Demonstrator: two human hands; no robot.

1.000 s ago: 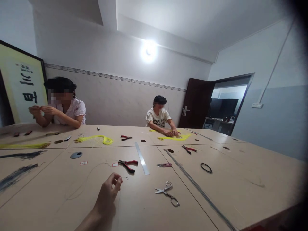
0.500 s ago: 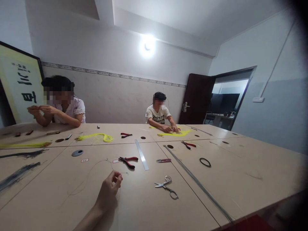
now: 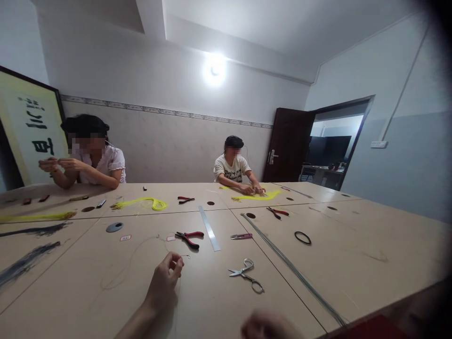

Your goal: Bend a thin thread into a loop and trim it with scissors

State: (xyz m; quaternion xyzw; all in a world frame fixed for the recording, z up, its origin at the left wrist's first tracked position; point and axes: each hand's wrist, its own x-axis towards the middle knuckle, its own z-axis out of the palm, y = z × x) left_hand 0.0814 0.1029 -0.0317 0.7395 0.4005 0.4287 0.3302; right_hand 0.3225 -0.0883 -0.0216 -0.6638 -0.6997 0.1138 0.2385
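Observation:
My left hand (image 3: 165, 280) is above the table with thumb and fingertips pinched together. A thin line with a small hook-like end (image 3: 188, 256) sticks out to the right of the fingertips. The line also loops over the table (image 3: 132, 259) on the hand's left. My right hand (image 3: 264, 325) shows at the bottom edge, smeared by motion, so its fingers cannot be made out. Beyond my left hand lie red-and-black pliers (image 3: 189, 239). Silver scissors (image 3: 247, 275) lie open between the two hands, farther out on the table.
A metal ruler (image 3: 209, 228), red thread snips (image 3: 241, 236), a long grey strand bundle (image 3: 293, 268) and a black ring (image 3: 302, 238) lie ahead. Dark strand bundles (image 3: 28, 261) are at left. Two people sit across the table, with yellow strands (image 3: 141, 202) near them.
My right hand has come into view at the bottom edge. My left hand keeps its pinch and sits slightly farther right and lower, as does the whole table.

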